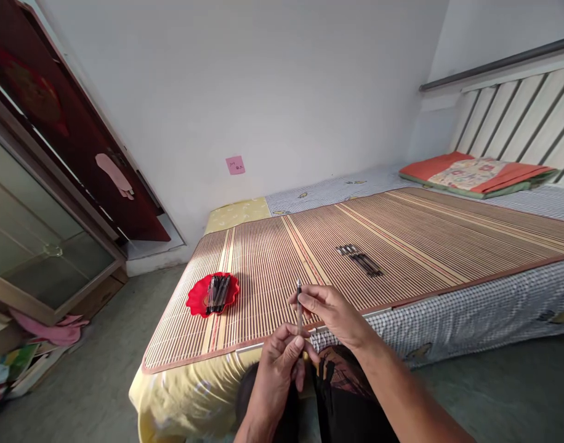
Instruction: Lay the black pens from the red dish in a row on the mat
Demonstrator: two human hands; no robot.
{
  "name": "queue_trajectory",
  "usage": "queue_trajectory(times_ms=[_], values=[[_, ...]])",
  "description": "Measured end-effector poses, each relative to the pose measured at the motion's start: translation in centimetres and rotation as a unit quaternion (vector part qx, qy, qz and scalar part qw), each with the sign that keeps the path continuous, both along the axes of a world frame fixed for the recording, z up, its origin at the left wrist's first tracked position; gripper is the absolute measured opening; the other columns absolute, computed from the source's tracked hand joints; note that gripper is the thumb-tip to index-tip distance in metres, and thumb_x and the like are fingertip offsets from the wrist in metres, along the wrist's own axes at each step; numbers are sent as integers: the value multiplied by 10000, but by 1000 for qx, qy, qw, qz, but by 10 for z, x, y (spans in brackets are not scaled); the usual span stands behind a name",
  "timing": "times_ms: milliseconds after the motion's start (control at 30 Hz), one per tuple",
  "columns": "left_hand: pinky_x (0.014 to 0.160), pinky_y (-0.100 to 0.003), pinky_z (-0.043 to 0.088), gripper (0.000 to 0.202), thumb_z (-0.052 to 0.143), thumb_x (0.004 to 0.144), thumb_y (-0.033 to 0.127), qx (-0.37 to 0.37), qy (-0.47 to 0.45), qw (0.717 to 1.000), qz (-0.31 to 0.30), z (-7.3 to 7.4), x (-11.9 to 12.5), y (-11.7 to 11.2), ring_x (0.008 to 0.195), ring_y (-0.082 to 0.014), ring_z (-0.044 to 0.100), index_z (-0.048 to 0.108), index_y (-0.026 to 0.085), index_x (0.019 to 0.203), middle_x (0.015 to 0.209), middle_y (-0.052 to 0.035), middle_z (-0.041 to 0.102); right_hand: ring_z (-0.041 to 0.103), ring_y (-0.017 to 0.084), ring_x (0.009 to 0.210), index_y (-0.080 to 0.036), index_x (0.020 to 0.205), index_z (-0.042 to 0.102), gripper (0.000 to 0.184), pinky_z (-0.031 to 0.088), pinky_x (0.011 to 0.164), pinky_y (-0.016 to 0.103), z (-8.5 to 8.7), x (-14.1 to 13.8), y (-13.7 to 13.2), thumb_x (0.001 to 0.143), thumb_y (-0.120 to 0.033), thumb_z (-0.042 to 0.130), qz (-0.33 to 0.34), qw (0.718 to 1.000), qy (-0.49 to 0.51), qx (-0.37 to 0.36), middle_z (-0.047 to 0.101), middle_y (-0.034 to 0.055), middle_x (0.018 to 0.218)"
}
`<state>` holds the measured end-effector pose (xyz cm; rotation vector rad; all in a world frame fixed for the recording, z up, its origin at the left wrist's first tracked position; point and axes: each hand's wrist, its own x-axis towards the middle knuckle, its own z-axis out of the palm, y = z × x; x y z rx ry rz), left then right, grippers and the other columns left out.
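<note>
Upright between my hands is a pen (300, 317) with a clear barrel and a dark grip, its pointed tip upward. My left hand (282, 363) pinches its lower end between thumb and fingers. Higher up, near the tip, my right hand (330, 311) grips the same pen. Several pens (362, 259) lie side by side on the striped mat beyond my right hand. To the left, a red scalloped dish (196, 298) holds several more pens (218, 292) with dark ends. The pen's bottom end is partly hidden by my left hand.
The bamboo mat (258, 264) covers a bed with a yellow and checked sheet (471, 301). A folded orange quilt (480, 173) lies at the right by the slatted headboard (531, 117). A pink note (236, 165) is on the wall. A glass-fronted cabinet (32, 227) stands at left.
</note>
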<state>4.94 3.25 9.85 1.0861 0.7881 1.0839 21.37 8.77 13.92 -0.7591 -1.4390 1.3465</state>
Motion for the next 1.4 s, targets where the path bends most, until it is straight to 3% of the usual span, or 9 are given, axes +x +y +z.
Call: queue_trajectory(times_ms=[167,300,533,733,833,933,1100,1300,1400], values=[[353,-167,193,413,756,884,552,1,-7,1000,-5,0,1,2,336,-18,350,629,162,929,648,12,680,605,163,794,-218,1052,826,380,474,719,306,4,5,7,960,-553,672,-11,999,40,-2,745,79,970],[361,-167,175,400,741,902,542,-2,-6,1000,-7,-1,2,-1,339,-11,338,635,158,942,657,6,684,612,169,825,-214,993,832,320,464,726,305,3,8,15,917,-511,739,-3,998,56,-8,743,81,971],[365,-169,175,407,751,891,546,5,20,999,24,-6,1,-1,347,-10,350,614,163,897,672,9,679,517,137,717,-198,765,743,327,440,728,298,-1,7,18,760,-488,895,-43,995,76,-39,612,-13,740],[362,-169,164,439,760,872,569,-4,17,1000,20,-6,2,0,343,-10,343,617,156,917,668,-1,689,615,188,944,-226,983,817,305,457,822,322,0,9,19,887,-511,763,-17,993,103,-47,735,76,1039],[357,-174,163,450,769,859,577,-9,19,1000,17,-6,3,-1,331,-12,348,614,156,901,659,-6,689,599,173,870,-230,890,813,241,456,815,320,-2,10,22,808,-454,846,-27,992,109,-53,722,41,923],[360,-176,165,452,772,856,578,-10,24,999,23,-6,3,-2,334,-12,350,609,158,892,661,-8,689,562,156,788,-205,804,771,296,451,789,316,-4,10,25,719,-446,921,-41,992,102,-55,662,5,808],[367,-182,163,462,765,855,594,-8,20,999,24,-5,3,-3,338,-11,334,623,155,874,650,-5,681,607,193,913,-218,950,811,364,458,803,331,-3,11,24,840,-564,794,-7,994,90,-58,723,68,976],[362,-181,149,449,772,857,576,-13,20,999,22,-9,3,-3,329,-12,345,609,159,896,661,-8,693,554,160,779,-203,783,769,343,445,786,326,-4,12,25,742,-520,894,-30,995,82,-45,654,11,781],[364,-180,153,444,767,862,573,-17,10,1000,18,-8,3,-3,335,-9,330,619,156,902,655,-3,687,609,192,898,-217,930,805,357,459,810,339,-4,13,25,849,-564,791,-10,996,79,-46,721,64,950]])
